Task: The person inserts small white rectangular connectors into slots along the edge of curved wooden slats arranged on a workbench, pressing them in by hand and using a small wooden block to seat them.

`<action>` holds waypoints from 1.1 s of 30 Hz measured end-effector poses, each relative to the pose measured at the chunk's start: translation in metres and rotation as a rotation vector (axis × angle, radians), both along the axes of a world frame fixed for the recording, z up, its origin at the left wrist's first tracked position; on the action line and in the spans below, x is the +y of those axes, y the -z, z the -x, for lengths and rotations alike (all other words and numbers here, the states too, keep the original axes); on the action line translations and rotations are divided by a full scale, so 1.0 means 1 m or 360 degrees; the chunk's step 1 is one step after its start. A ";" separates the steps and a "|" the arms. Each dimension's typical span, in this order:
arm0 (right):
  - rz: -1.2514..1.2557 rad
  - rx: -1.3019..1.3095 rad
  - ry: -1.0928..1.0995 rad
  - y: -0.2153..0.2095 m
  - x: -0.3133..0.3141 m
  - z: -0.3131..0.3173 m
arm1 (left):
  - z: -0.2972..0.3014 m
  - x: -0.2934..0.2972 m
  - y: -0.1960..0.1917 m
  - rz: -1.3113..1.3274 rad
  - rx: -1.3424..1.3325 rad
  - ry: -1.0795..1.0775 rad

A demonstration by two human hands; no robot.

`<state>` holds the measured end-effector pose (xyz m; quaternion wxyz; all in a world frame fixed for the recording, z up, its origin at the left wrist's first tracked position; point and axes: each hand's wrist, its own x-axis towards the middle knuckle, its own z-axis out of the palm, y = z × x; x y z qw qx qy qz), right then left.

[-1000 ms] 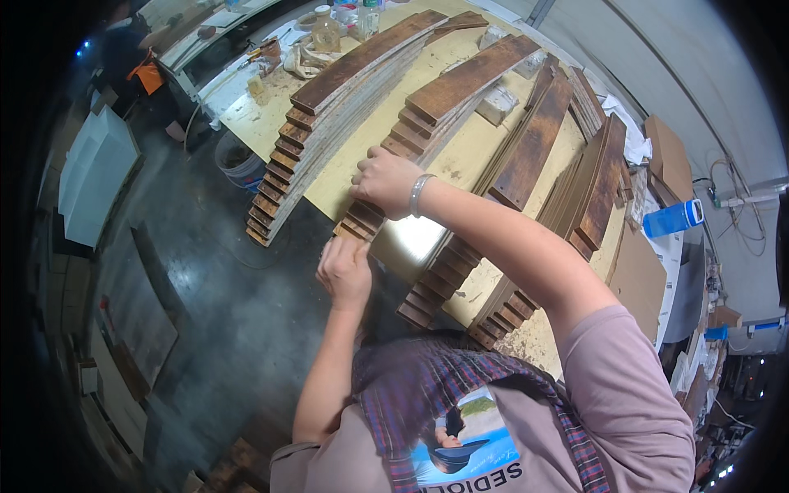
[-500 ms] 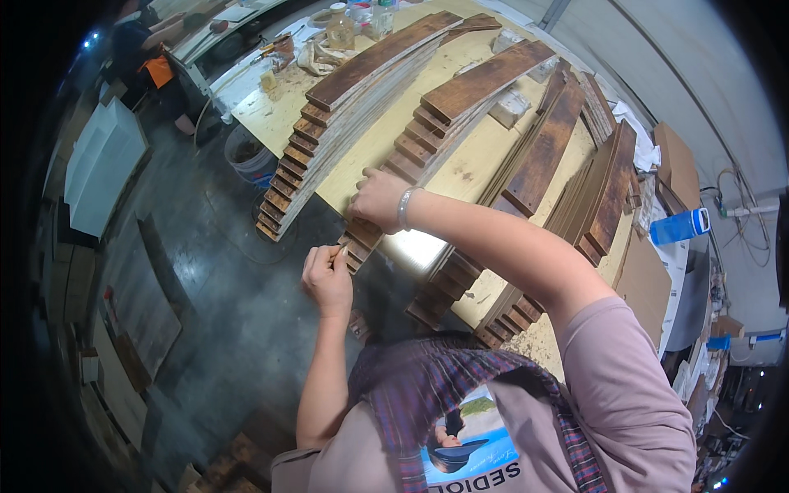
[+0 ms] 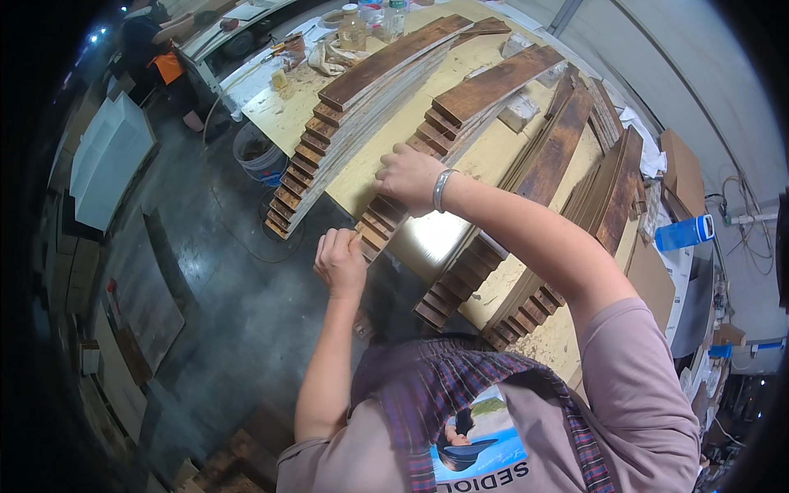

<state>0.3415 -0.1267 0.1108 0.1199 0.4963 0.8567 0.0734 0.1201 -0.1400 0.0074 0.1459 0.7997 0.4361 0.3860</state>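
Note:
A stepped stack of dark brown, slightly curved wooden slats (image 3: 495,85) lies on the table, its staggered near ends jutting past the edge. At the lowest step, my left hand (image 3: 340,261) is closed, thumb and fingers pinching the end of a slat. Further up the same stack, my right hand (image 3: 415,180), with a bracelet at the wrist, is closed over the slats, its fingers curled over their left side. It covers several of the steps. How many slats each hand holds is hidden.
Similar slat stacks lie left (image 3: 394,57) and right (image 3: 549,160). Jars (image 3: 352,31) and rags stand at the table's back. A bucket (image 3: 256,154) sits on the floor left; a blue bottle (image 3: 684,233) is at the right. Another person (image 3: 168,66) stands far left.
The whole view has shifted slightly. My right hand has moved a little forward and right over the stack; my left hand stays at the lowest slat end.

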 end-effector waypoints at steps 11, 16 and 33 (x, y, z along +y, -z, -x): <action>-0.0010 0.0141 0.0008 0.003 0.000 -0.002 | -0.007 -0.022 0.004 -0.0027 -0.0023 0.0132; -0.0035 0.0147 0.0000 0.005 0.001 0.000 | -0.001 0.004 0.000 0.0059 -0.0016 -0.0028; 0.0019 0.0198 0.0026 0.002 -0.001 -0.002 | -0.005 -0.031 0.001 0.0108 -0.0071 0.0232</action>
